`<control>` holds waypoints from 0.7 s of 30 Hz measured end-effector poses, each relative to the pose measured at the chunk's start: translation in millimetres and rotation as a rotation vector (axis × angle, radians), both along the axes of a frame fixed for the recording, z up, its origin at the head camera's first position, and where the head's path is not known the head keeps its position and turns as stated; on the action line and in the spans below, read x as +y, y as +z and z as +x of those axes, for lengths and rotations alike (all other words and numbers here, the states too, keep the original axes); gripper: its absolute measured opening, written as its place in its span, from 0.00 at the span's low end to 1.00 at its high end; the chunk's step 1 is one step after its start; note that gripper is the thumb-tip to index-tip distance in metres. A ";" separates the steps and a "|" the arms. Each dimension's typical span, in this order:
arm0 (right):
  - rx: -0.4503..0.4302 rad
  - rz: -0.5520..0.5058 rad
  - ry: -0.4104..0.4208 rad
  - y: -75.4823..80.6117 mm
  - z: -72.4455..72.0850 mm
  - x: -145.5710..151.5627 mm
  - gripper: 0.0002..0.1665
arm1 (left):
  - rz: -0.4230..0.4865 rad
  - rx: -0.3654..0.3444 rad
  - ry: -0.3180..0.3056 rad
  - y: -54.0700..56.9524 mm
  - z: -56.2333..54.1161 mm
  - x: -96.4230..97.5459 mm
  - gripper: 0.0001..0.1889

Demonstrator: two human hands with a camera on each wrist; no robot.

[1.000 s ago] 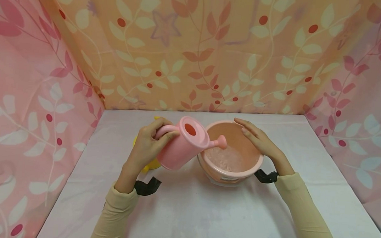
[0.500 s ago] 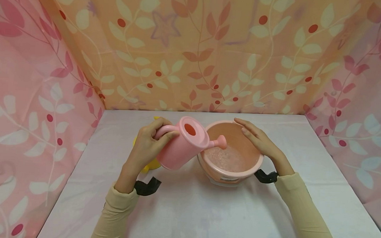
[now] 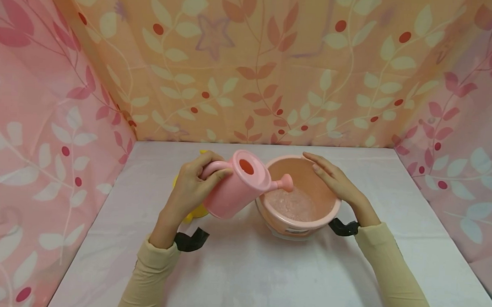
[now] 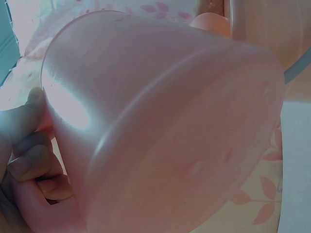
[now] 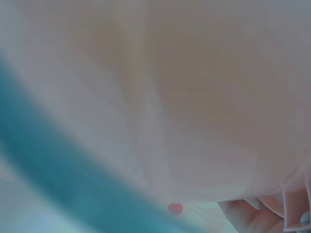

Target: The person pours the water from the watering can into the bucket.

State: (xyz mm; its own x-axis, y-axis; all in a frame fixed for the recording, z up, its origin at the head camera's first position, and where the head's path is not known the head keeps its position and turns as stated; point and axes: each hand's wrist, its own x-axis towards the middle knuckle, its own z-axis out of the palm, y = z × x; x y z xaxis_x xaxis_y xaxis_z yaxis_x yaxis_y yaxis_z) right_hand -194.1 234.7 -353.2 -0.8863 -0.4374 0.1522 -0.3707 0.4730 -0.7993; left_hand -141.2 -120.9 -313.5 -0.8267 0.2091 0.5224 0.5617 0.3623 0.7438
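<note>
My left hand (image 3: 188, 187) grips the handle of a pink toy watering can (image 3: 233, 196), with fingers curled through it. The can tilts to the right, and its sprinkler head (image 3: 286, 182) is over a peach-pink basin (image 3: 316, 186). Rippled water (image 3: 295, 208) covers the basin's bottom. My right hand (image 3: 331, 178) rests on the basin's right rim with fingers fairly straight. In the left wrist view, the can's underside (image 4: 184, 160) fills most of the picture. The basin's blurred wall (image 5: 204, 87) takes up the right wrist view.
Partly hidden behind my left hand is a yellow object (image 3: 198, 212) on the white-covered table (image 3: 244, 277). Dark straps (image 3: 191, 240) sit at both wrists. Patterned cloth (image 3: 254, 57) encloses the back and sides.
The ripples on the water in the basin differ between frames. Both hands, the watering can and the basin stay practically in place.
</note>
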 end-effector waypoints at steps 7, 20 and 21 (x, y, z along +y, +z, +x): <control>-0.010 -0.008 -0.005 -0.1 0.1 -1.5 0.24 | -0.004 -0.015 -0.006 -0.7 -0.6 0.2 0.08; -0.012 0.011 -0.018 1.1 0.9 -1.1 0.25 | -0.009 -0.014 -0.019 -0.1 -1.2 1.9 0.08; -0.012 0.008 -0.015 1.0 0.9 -1.0 0.25 | -0.010 -0.014 -0.018 0.0 -1.0 1.9 0.08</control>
State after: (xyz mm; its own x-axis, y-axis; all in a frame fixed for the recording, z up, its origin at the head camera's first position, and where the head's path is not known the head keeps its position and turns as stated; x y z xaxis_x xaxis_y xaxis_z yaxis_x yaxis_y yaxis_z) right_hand -193.2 233.7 -352.2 -0.8945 -0.4255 0.1376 -0.3538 0.4852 -0.7997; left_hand -142.2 -119.1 -313.5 -0.8297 0.2295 0.5089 0.5581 0.3594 0.7479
